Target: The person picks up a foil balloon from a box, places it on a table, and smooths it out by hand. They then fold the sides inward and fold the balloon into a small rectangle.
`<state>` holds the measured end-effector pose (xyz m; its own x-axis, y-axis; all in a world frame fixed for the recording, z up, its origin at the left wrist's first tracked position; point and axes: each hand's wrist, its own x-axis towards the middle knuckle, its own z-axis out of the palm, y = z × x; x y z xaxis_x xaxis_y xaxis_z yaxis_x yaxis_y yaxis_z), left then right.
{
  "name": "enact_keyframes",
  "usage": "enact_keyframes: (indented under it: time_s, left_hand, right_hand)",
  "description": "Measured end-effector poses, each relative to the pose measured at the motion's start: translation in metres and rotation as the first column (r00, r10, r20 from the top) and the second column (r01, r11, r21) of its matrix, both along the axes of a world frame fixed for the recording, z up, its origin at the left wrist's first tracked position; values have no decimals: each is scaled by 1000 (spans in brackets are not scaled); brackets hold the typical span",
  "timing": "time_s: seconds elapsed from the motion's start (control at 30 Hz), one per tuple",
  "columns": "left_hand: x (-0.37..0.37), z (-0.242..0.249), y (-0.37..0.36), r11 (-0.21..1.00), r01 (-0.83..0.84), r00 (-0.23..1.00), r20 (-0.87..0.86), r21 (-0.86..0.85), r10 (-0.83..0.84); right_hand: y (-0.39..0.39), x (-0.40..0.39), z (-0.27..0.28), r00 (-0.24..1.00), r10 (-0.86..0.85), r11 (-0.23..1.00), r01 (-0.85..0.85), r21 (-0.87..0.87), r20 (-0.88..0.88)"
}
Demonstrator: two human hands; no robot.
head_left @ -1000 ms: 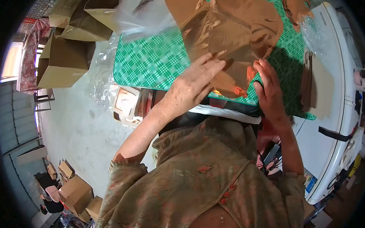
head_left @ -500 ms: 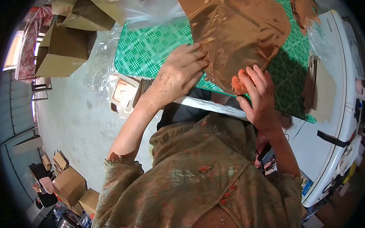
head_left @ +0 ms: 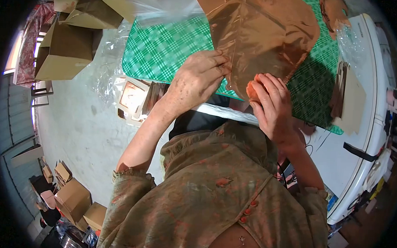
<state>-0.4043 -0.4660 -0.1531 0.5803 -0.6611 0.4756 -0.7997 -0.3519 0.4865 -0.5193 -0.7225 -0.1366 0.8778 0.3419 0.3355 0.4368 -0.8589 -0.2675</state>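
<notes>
A shiny brown sheet of fabric [head_left: 262, 43] lies over the green checked table cover [head_left: 166, 48]. My left hand [head_left: 200, 78] is closed at the left edge of the brown fabric, its fingertips pinching that edge. My right hand [head_left: 271, 100] has its fingers curled around a small orange object [head_left: 252, 90], which looks soft and crumpled, at the fabric's lower edge. Most of the orange object is hidden behind the fingers.
Open cardboard boxes [head_left: 70, 49] stand at the upper left, beside clear plastic film [head_left: 167, 7]. Flat card pieces [head_left: 352, 98] lie at the table's right, by a white appliance [head_left: 364, 130]. More boxes [head_left: 73, 198] are at the lower left.
My right hand has moved slightly left, and its fingers have curled further around the orange object. My left fingers have drawn closer together at the fabric edge.
</notes>
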Motion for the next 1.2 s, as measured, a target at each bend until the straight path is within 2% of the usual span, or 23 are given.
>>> enact_keyframes:
  time_s: [0.33, 0.53, 0.7, 0.8, 0.93, 1.07, 1.2]
  left_hand:
    - [0, 3, -3, 999, -16, 998, -53, -32, 15]
    - [3, 4, 0, 999, 30, 998, -51, -20, -31]
    - [5, 26, -6, 1000, -22, 998, 55, 11, 22]
    - [19, 41, -25, 999, -4, 994, 110, -47, 9]
    - [40, 39, -63, 999, 21, 991, 133, 33, -26]
    - [55, 8, -96, 987, -67, 981, 190, 150, 37]
    - [58, -8, -104, 975, -109, 975, 210, 195, 67]
  right_hand:
    - [1, 1, -4, 1000, 14, 1000, -14, 6, 5]
    - [3, 0, 0, 1000, 10, 1000, -10, 4, -3]
    - [4, 2, 4, 1000, 7, 1000, -7, 4, -3]
    - [3, 2, 1, 1000, 2, 1000, -2, 10, 9]
    - [5, 1, 1, 1000, -20, 1000, 20, -3, 3]
    - [4, 0, -2, 1000, -17, 1000, 17, -4, 9]
    - [3, 0, -3, 1000, -4, 1000, 4, -4, 27]
